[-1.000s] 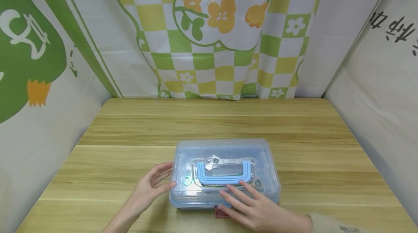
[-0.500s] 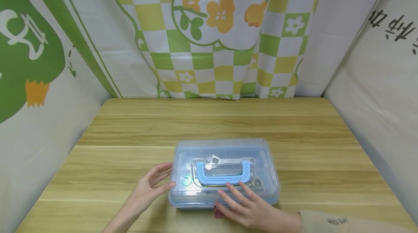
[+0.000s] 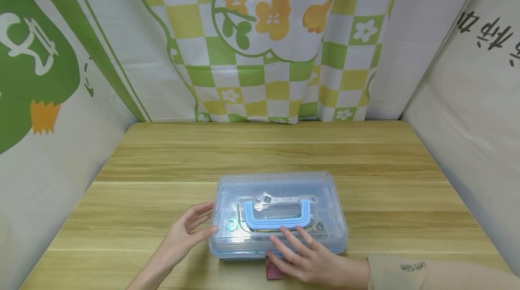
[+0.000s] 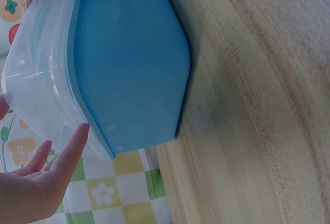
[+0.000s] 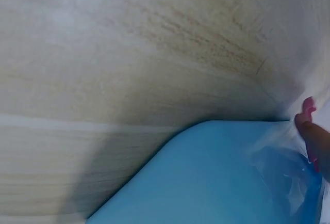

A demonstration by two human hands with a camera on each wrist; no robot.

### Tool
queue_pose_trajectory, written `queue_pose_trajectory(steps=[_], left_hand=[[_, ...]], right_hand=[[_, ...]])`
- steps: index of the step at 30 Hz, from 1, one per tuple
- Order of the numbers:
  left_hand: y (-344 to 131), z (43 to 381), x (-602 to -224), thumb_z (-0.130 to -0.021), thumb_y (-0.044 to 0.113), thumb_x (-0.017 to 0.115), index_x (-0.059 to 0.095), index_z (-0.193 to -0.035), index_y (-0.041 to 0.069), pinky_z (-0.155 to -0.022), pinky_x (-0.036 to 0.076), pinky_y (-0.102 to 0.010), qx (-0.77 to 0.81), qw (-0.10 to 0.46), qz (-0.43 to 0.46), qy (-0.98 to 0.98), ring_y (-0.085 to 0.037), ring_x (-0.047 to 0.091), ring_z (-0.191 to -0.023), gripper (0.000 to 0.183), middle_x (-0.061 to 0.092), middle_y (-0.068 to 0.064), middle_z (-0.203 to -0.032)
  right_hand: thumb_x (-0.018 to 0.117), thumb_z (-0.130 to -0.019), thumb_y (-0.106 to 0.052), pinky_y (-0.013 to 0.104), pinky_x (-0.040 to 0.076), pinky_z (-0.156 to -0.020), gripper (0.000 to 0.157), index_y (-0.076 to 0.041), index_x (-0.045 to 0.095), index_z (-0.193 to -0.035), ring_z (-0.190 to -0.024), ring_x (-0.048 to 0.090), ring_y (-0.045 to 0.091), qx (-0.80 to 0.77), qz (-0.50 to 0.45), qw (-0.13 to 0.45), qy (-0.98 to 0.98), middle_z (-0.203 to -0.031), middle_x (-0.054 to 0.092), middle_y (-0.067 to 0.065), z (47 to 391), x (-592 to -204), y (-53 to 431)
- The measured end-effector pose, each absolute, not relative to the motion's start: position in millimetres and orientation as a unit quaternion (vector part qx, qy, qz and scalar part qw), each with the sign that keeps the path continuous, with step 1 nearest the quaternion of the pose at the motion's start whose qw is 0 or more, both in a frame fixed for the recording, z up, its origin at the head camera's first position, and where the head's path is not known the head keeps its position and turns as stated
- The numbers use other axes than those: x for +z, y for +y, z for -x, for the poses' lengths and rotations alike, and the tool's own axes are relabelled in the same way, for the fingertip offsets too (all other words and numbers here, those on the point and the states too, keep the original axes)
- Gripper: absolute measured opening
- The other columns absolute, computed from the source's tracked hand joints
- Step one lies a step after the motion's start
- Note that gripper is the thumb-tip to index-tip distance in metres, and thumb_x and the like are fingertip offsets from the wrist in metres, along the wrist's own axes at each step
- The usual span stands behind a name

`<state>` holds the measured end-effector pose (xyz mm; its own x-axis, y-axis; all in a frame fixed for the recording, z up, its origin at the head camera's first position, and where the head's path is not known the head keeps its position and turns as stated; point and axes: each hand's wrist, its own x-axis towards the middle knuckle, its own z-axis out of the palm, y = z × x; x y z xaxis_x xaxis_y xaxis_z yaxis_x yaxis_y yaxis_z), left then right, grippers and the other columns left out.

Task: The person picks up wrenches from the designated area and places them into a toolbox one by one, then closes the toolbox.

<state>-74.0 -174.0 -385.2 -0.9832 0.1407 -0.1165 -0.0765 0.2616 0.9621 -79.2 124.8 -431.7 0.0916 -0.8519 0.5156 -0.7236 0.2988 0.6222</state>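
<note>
A plastic toolbox (image 3: 280,184) with a clear lid and a blue base (image 4: 129,64) stands near the table's front edge, its lid down. Its light-blue handle (image 3: 278,225) lies flat on top. My left hand (image 3: 184,233) touches the box's left side with thumb and fingers spread apart. My right hand (image 3: 308,260) lies over the front right, fingertips on the lid by the handle. Its thumb (image 5: 317,139) presses against the dark pink latch (image 5: 308,105), which sticks out from the front. Through the lid show small items, blurred by glare.
The wooden table (image 3: 183,150) extends behind the box and to both sides. A checked, flowered curtain (image 3: 260,77) hangs at the back edge, and pale printed cloths line the left and right sides.
My right hand has shifted slightly left, its thumb moving onto the latch. The latch now sticks out further toward the front. My left hand and the box have stayed in place.
</note>
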Motion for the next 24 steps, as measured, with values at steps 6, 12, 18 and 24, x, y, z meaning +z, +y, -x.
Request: queue_pose_trajectory(steps=[6,12,18,24], left_hand=[[-174,74,-385,-0.075,0.011,0.067,0.045,-0.123,0.004,-0.091,0.044,-0.039,0.607,0.088,-0.018,0.790,-0.033,0.043,-0.116,0.053,0.044,-0.016,-0.130],[-174,75,-385,-0.075,0.011,0.067,0.045,-0.123,0.003,-0.091,0.045,-0.038,0.607,0.086,-0.023,0.790,-0.033,0.043,-0.116,0.053,0.044,-0.016,-0.130],[-174,74,-385,-0.075,0.011,0.068,0.046,-0.122,0.004,-0.091,0.045,-0.038,0.606,0.086,-0.021,0.790,-0.033,0.044,-0.116,0.052,0.045,-0.015,-0.129],[-174,74,-385,-0.075,0.011,0.068,0.046,-0.122,0.004,-0.091,0.044,-0.038,0.607,0.086,-0.021,0.790,-0.032,0.044,-0.116,0.052,0.045,-0.015,-0.129]], right_hand=[[0.037,-0.094,-0.012,0.044,0.048,-0.083,0.030,-0.006,0.057,-0.115,-0.108,0.049,0.039,-0.028,-0.616,0.420,-0.665,-0.123,0.047,0.026,76,-411,127],[0.036,-0.094,-0.032,0.049,0.047,-0.079,0.039,-0.005,0.053,-0.115,-0.106,0.047,0.045,0.019,-0.649,0.392,-0.651,-0.119,0.046,0.032,78,-410,133],[0.043,-0.092,-0.026,0.051,0.046,-0.079,0.026,-0.011,0.050,-0.112,-0.105,0.047,0.046,0.048,-0.661,0.383,-0.644,-0.117,0.049,0.029,80,-415,134],[0.044,-0.092,-0.019,0.048,0.047,-0.078,0.026,-0.002,0.056,-0.107,-0.101,0.051,0.044,0.105,-0.655,0.406,-0.628,-0.112,0.053,0.029,80,-407,130]])
